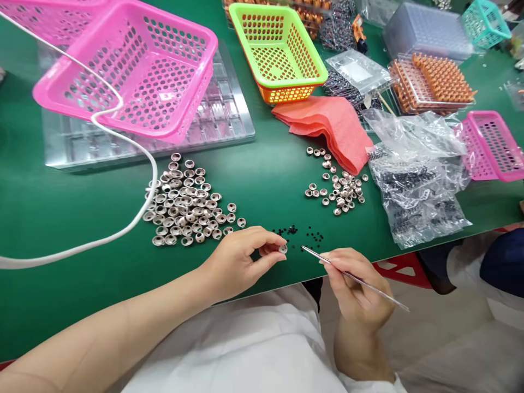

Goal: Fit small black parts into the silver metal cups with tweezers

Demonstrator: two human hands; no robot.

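Note:
My left hand (241, 259) pinches a small silvery metal ring (283, 249) between thumb and forefinger, just over the near edge of the table. In my right hand (360, 286) is a thin, pen-like metal stick (368, 285), its tip pointing left at several tiny black pieces (314, 236) on the green surface. The tip is apart from the ring. More tiny black pieces (291, 230) lie just beyond my left fingertips. Left of that hand spreads a large pile of metal rings (184, 204); a smaller group of metal cups or rings (346, 191) lies ahead of my right hand.
A pink basket (192, 117) stands on a clear plastic tray (233, 117), with a white cable (139, 144) hanging across. Farther back are a green basket (315, 68), a red cloth (339, 128) and orange parts (444, 79). Plastic bags (417, 191) and another pink basket (503, 144) sit right.

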